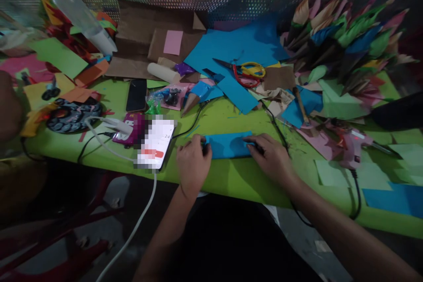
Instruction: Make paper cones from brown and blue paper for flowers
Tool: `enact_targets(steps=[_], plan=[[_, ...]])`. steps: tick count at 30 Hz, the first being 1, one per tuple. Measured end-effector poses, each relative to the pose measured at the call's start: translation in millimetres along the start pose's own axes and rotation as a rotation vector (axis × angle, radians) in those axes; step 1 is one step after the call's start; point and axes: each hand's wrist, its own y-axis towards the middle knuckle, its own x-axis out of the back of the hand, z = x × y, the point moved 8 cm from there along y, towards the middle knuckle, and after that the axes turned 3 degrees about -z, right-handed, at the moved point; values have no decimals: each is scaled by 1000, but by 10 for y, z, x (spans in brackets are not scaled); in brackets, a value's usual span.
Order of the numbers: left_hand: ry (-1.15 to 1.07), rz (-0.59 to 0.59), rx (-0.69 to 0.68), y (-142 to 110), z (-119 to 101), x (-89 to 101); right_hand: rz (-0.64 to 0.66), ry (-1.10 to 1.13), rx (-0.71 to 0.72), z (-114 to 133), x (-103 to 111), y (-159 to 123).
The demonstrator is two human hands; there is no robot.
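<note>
A blue piece of paper, seemingly folded into a rectangle, lies on the green tabletop in front of me. My left hand pinches its left end between thumb and curled fingers. At the other end, my right hand has its thumb and forefinger closed on the paper's right edge. Left of my left hand is a lit phone with a white cable. Beyond the paper lie blue paper strips and a small brown-and-blue paper cone.
Yellow- and red-handled scissors rest on a large blue sheet at the back. A pink glue gun is on the right. Many paper cones stand behind it. A dark phone and power strip are on the left.
</note>
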Motion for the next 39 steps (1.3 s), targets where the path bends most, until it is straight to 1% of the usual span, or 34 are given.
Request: enact_targets(steps=[8,11,16,19,22,24,27,30,33,35,37,39], plan=[[-11,-56,-8,-29,6,50,-52,-77,42,4,-31,-37],[27,-65,-47,-37,-20,70,-56,-81,58,14,-28,-39],[127,-72,-231,-58,-145,73,-67,-82,68,37,-9,-35],[103,-74,-396,-73,-247,49,-74,-103,66,39,-7,-32],[53,-21,-575,-125,-352,12,-75,-108,61,31,-11,-29],[90,22,-629,-170,-382,2,-72,-104,59,28,-16,-29],[192,97,-647,-267,-392,-10,-61,-109,56,30,-27,-30],[225,165,-663,-383,-393,-45,-45,-116,54,31,-35,-24],[203,188,-647,-438,-370,-77,-40,-130,48,34,6,-7],[190,190,-633,-443,-361,-86,-50,-174,52,70,76,-5],[192,189,-629,-441,-369,-82,-54,-239,103,179,145,-36],[200,192,-627,-441,-382,-73,10,-262,229,359,130,-124]])
